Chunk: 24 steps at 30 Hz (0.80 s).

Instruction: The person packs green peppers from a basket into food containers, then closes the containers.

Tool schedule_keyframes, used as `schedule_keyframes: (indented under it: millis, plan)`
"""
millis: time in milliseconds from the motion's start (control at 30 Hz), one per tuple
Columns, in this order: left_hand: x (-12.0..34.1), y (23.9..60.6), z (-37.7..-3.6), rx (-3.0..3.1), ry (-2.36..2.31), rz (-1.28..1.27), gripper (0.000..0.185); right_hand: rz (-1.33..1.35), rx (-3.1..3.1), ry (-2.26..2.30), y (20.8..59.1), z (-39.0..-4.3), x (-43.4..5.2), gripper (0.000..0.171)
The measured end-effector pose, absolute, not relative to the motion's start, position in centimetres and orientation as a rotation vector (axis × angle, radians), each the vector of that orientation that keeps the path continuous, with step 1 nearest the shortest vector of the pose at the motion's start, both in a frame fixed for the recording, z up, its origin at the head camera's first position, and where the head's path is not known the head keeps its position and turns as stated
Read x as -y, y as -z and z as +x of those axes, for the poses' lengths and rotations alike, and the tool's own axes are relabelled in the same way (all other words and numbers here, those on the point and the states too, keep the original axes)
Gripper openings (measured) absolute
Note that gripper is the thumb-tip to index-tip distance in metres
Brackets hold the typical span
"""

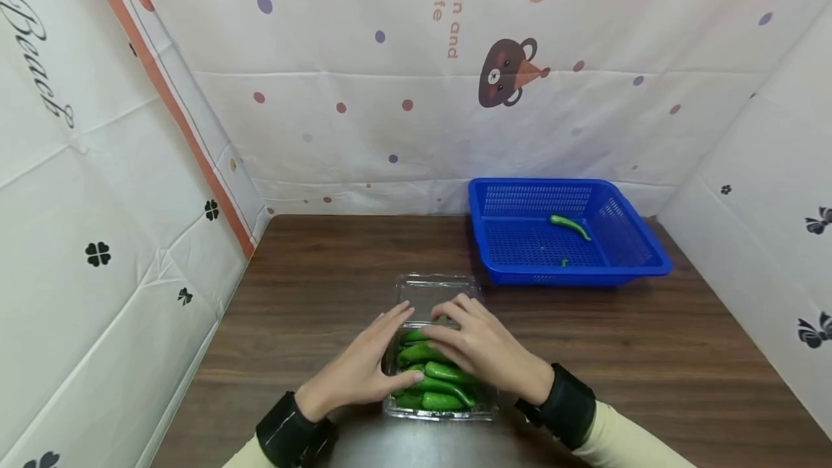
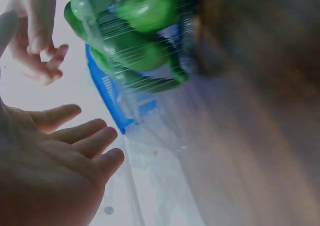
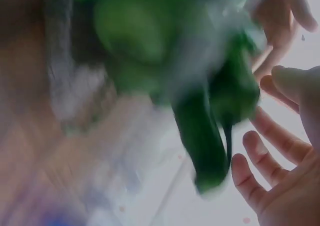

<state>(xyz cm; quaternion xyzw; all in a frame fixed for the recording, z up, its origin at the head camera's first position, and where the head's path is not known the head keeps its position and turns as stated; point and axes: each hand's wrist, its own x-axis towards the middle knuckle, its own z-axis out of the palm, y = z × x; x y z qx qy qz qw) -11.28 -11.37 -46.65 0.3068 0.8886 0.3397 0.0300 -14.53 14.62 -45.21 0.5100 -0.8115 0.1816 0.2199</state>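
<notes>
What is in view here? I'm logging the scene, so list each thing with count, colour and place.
Clear plastic box: one, transparent, near edge of table, lid open behind.
Green peppers: several, green, piled in the box.
Blue basket: one, far right of table.
Pepper in basket: one, green, plus a small green bit.
Table: one, dark wood.
Left hand: fingers straight, at the box's left side.
Right hand: over the peppers.
</notes>
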Motion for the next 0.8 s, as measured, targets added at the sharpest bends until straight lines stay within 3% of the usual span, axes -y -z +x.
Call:
schedule_keyframes:
  millis: [333, 633, 800]
  plan:
    - [8.7, 43.8, -14.3, -2.832, -0.993, 0.990, 0.099, 1.312, 2.210, -0.512, 40.7, -18.2, -17.0, 0.024]
    - [5.8, 42.6, -17.4, -2.899, -0.930, 1.059, 0.102, 1.227, 2.200, -0.510, 38.2, -22.9, -19.8, 0.045]
    - [4.4, 42.4, -18.7, -2.925, -0.861, 1.084, 0.106, 1.156, 2.222, -0.518, 37.5, -25.2, -21.7, 0.046]
